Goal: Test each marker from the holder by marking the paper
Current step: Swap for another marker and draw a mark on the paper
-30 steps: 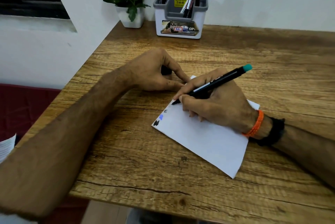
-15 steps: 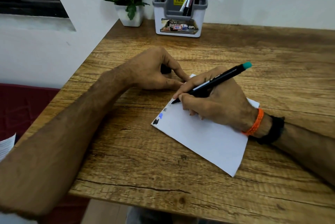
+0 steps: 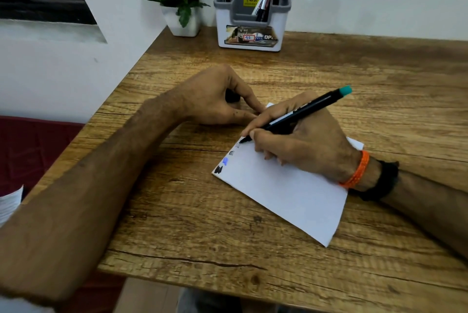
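On the wooden surface lies the paper, the right hand resting on it and gripping a marker, tip down at its far-left edge, while the left hand curls around a dark cap just beside the paper's corner.

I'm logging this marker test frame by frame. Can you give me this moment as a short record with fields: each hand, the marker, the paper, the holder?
right hand: grips the marker in a writing hold, resting on the paper
marker: black barrel, teal end up, tip at the paper's left edge
left hand: curled round a small dark object, probably the cap; fingertips at the paper's far corner
paper: white, flat on the wooden table; black, blue and dark marks along its left edge
holder: at the wall, several markers upright inside
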A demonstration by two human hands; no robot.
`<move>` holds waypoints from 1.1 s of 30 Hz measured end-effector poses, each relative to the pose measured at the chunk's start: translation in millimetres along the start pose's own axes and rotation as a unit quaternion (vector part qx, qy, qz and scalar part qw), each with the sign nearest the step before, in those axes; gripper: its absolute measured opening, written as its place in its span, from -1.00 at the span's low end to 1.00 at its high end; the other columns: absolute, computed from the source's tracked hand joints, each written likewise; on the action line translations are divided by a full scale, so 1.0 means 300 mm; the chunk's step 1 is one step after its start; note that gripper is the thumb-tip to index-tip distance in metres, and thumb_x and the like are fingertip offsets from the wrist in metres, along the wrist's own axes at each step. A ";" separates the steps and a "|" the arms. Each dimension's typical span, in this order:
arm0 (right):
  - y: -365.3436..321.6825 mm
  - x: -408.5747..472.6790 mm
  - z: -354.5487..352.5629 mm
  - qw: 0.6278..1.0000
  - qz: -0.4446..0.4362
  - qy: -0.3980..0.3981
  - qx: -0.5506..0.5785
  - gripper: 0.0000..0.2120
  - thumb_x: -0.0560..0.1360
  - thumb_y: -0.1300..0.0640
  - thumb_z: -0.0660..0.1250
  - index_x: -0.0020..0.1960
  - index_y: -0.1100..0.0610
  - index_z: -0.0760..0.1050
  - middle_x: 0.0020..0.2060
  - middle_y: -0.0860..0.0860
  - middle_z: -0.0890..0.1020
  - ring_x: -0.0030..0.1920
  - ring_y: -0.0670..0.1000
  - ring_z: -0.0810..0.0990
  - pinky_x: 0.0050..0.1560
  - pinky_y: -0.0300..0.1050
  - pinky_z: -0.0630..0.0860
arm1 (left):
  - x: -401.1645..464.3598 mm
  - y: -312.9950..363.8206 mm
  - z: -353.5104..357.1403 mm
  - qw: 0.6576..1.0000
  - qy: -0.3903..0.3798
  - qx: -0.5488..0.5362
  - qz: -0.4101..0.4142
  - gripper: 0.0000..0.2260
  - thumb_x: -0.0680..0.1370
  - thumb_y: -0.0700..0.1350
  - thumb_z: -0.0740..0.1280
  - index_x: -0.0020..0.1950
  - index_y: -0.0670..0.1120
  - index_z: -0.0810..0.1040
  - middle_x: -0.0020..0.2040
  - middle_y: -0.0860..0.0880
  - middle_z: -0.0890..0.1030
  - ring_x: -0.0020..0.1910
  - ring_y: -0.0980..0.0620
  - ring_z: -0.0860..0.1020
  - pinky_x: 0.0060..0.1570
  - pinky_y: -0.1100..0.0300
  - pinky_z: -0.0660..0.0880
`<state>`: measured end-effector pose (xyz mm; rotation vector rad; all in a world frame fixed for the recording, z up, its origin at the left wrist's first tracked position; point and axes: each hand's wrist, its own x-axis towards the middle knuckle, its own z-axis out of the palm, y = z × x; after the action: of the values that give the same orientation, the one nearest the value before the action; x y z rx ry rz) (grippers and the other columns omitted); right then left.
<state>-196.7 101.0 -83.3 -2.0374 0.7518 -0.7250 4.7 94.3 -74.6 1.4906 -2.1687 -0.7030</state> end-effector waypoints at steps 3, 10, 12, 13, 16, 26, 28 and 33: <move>-0.006 -0.004 0.003 1.000 -0.009 -0.019 -0.012 -0.90 0.43 0.29 0.43 -0.16 0.16 0.72 -0.46 0.00 0.67 -0.52 -0.11 0.60 -0.51 -0.26 0.49 | -0.001 0.000 -0.001 1.000 0.001 0.002 0.000 -0.85 0.41 0.04 0.47 -0.03 0.20 0.67 -0.29 -0.04 0.68 -0.44 0.06 0.48 -0.32 0.06 0.49; 0.000 -0.001 0.002 1.000 -0.001 -0.012 0.002 -0.90 0.44 0.29 0.43 -0.16 0.15 0.72 -0.45 0.03 0.67 -0.51 -0.08 0.62 -0.51 -0.26 0.50 | 0.000 0.006 -0.002 1.000 0.003 0.008 0.000 -0.84 0.44 -0.04 0.48 -0.01 0.16 0.67 -0.28 -0.01 0.69 -0.41 0.05 0.52 -0.31 0.05 0.53; 0.000 -0.004 0.004 1.000 -0.010 -0.027 -0.010 -0.90 0.44 0.28 0.44 -0.15 0.14 0.72 -0.44 0.01 0.68 -0.49 -0.09 0.63 -0.50 -0.25 0.51 | -0.003 0.007 -0.002 1.000 -0.002 0.008 -0.001 -0.85 0.44 -0.02 0.48 -0.02 0.18 0.67 -0.23 -0.01 0.70 -0.33 -0.01 0.58 -0.24 -0.01 0.58; 0.002 -0.003 0.004 1.000 -0.009 -0.025 -0.010 -0.90 0.44 0.28 0.44 -0.15 0.14 0.72 -0.44 0.01 0.68 -0.49 -0.10 0.63 -0.49 -0.25 0.51 | -0.003 0.007 -0.004 1.000 -0.003 0.006 -0.001 -0.84 0.44 -0.01 0.48 -0.01 0.18 0.67 -0.24 0.03 0.70 -0.34 0.04 0.58 -0.25 0.03 0.57; 0.011 0.004 0.002 1.000 0.006 0.001 0.025 -0.90 0.44 0.30 0.42 -0.17 0.18 0.71 -0.45 0.02 0.67 -0.52 -0.11 0.60 -0.52 -0.28 0.47 | 0.000 0.006 -0.007 1.000 -0.003 0.021 -0.005 -0.82 0.45 -0.07 0.48 0.01 0.15 0.66 -0.39 0.26 0.61 -0.46 0.26 0.47 -0.34 0.25 0.42; 0.009 0.030 -0.025 0.980 0.026 0.042 0.194 -0.88 0.50 0.40 0.33 -0.10 0.34 0.66 -0.38 0.14 0.62 -0.46 -0.07 0.52 -0.51 -0.25 0.40 | -0.009 0.014 -0.003 1.000 0.010 -0.014 0.003 -0.68 0.32 0.22 0.40 0.02 0.17 0.67 -0.20 -0.03 0.71 -0.21 -0.17 0.62 -0.15 -0.10 0.59; -0.001 0.033 -0.039 0.977 0.027 0.049 0.204 -0.87 0.51 0.39 0.33 -0.10 0.30 0.65 -0.38 0.12 0.63 -0.45 -0.06 0.53 -0.50 -0.25 0.41 | -0.013 0.017 -0.011 0.999 0.029 -0.014 -0.004 -0.70 0.35 0.16 0.45 0.06 0.15 0.65 -0.22 -0.04 0.69 -0.26 -0.13 0.60 -0.19 0.00 0.58; -0.013 0.042 -0.067 0.967 0.042 0.078 0.239 -0.94 0.51 0.38 0.34 -0.02 0.30 0.53 -0.34 0.16 0.64 -0.45 -0.03 0.57 -0.50 -0.23 0.44 | -0.017 0.012 -0.018 0.992 0.094 -0.065 -0.044 -0.73 0.46 -0.15 0.48 0.12 -0.03 0.53 -0.24 0.02 0.62 -0.26 0.06 0.56 -0.11 0.09 0.51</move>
<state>-201.9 83.9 -67.2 -1.5172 0.6681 -0.9262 6.9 99.4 -68.3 1.5271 -1.8908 -0.6895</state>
